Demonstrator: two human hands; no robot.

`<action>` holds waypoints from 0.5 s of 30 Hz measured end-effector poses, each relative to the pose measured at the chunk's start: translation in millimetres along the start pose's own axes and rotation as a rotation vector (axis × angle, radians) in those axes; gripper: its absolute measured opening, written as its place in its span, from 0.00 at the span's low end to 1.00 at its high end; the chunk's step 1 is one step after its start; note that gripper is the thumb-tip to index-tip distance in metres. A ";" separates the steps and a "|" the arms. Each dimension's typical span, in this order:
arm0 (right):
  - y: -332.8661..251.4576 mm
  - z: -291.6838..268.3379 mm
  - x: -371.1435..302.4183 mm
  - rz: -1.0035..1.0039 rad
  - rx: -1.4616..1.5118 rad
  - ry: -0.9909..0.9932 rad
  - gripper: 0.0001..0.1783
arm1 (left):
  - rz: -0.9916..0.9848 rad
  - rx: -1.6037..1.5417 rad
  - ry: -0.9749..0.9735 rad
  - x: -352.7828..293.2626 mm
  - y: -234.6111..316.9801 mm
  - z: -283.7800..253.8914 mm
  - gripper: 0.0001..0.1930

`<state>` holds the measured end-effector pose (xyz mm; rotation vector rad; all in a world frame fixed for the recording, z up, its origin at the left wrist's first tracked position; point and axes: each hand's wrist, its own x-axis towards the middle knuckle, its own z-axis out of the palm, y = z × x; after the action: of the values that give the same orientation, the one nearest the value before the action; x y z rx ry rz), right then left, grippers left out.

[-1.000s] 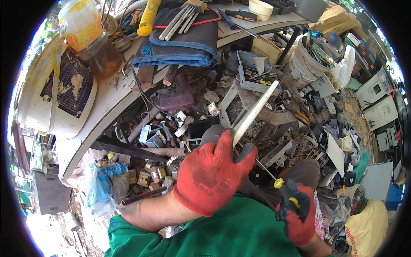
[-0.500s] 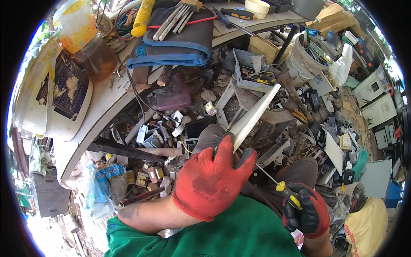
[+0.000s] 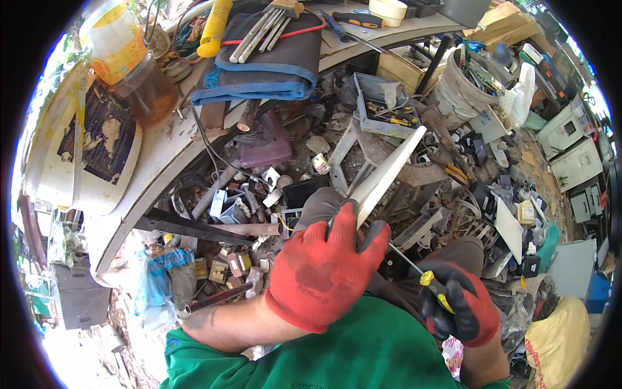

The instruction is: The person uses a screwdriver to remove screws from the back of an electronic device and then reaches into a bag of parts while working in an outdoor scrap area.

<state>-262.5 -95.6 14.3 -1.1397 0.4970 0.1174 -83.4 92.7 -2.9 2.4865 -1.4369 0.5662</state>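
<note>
My left hand [image 3: 321, 272], in a red glove with black fingertips, is closed on a flat white panel [image 3: 389, 175]. The panel stands on edge, tilted, above my knees, and the back of the hand hides its lower end. My right hand [image 3: 460, 303], in a matching glove, is wrapped round the yellow and black handle of a screwdriver [image 3: 428, 279]. Its thin shaft points up and left toward the panel's lower part. The tip is hidden behind my left thumb, so whether it touches the panel cannot be seen.
A curved workbench [image 3: 146, 188] at the left and far side carries a folded dark cloth with blue trim [image 3: 259, 87], metal rods and a large white bucket [image 3: 78, 142]. Scrap electronics crowd the ground below. A grey tray of tools [image 3: 387, 120] and a dirty pail [image 3: 463, 91] stand beyond.
My right hand has shifted slightly and turned on the screwdriver's handle, its fingers now wrapped more closely round it. My left hand and the panel have hardly moved.
</note>
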 end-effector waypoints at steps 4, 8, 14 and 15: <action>-5.8 -2.7 6.6 0.192 0.115 -0.083 0.28 | -0.041 -0.216 -0.037 -0.9 -8.8 -8.0 0.28; 0.7 4.8 9.1 0.089 0.010 0.041 0.28 | -0.213 -0.465 -0.014 -0.5 -13.9 -8.2 0.41; -3.8 9.8 17.3 0.267 0.282 -0.086 0.23 | -0.233 -0.465 -0.004 -9.3 -15.5 -1.9 0.46; -5.1 10.7 17.7 0.250 0.218 -0.046 0.22 | -0.226 -0.460 -0.002 -9.2 -15.4 -1.1 0.46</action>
<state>-241.7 -91.0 14.3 -0.8568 0.5945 0.2985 -74.4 108.0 -5.7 2.2313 -1.1097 0.1635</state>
